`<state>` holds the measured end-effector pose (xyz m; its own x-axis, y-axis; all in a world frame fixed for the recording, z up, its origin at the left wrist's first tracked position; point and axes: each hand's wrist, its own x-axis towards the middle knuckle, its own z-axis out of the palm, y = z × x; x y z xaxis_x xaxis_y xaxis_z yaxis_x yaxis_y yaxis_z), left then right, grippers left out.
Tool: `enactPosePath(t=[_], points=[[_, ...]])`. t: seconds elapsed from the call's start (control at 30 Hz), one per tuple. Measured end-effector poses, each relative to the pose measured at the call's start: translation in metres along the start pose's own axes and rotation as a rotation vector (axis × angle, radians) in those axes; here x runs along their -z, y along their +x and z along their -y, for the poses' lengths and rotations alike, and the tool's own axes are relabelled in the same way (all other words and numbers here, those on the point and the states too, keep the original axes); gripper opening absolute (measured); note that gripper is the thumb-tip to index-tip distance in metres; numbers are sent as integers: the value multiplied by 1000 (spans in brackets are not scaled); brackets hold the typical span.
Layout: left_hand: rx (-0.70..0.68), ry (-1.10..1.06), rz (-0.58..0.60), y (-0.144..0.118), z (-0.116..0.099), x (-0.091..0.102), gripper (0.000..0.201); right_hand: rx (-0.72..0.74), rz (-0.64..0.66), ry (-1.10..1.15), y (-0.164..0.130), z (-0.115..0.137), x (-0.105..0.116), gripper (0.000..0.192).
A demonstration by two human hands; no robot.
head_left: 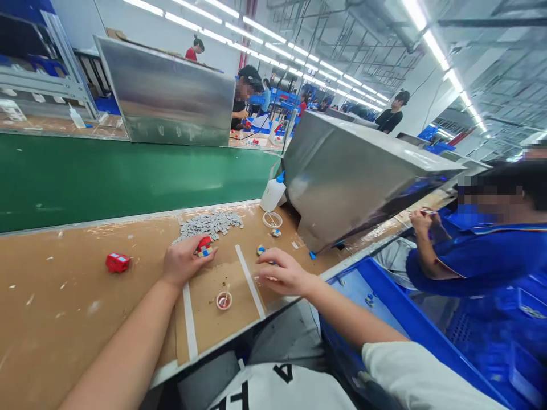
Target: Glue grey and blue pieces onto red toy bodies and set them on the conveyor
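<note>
Holding small puzzle cube (204,246) in curled left hand (183,261), just below grey tile pile (211,223). Right hand (282,272) loose, fingers touching table right of cube. Likely sticking tiles on; next needs careful lining up.

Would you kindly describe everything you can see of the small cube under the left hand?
The small cube is a little block with coloured faces: mostly red, with yellow, blue and white squares along its lower front edge. It looks like plastic. It rests on the brown workbench, just in front of the pile of grey pieces. The left hand curls around it, fingers over its near side, so part of it is hidden. The right hand does not touch it.
</note>
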<state>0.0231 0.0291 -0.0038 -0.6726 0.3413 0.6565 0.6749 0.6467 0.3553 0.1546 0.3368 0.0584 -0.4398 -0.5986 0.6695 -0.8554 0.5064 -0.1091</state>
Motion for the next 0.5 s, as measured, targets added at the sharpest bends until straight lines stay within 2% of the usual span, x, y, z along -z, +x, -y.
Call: enactPosePath(t=[0.1,0.23,0.4,0.5], points=[[68,67,75,4,-5,1,39,-145,-38,42,-43,50,9,24],[207,219,164,8,-14,6,46,-240,96,96,-104,99,16,22],[259,311,258,12,-10,6,55,-517,257,232,-173,120,2,16],[280,236,234,13,-10,9,54,-628,450,341,-178,121,-26,24]])
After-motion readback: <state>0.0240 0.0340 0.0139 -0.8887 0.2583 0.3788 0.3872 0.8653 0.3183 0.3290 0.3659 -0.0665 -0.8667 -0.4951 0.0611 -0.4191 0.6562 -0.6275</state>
